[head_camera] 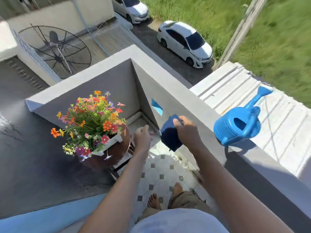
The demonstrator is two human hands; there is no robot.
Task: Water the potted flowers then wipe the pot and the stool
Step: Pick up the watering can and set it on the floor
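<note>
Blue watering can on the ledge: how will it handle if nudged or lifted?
The watering can looks like thin moulded plastic, so probably stiff and light when empty. It lies tipped on the parapet ledge, so a nudge could roll it. Its loop handle should give secure grip.

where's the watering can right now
In the head view the blue watering can stands on top of the balcony wall at right, beyond the right hand holding the dark blue cloth.

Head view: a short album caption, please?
Right hand holding blue cloth beside potted flowers; watering can on ledge.
</note>
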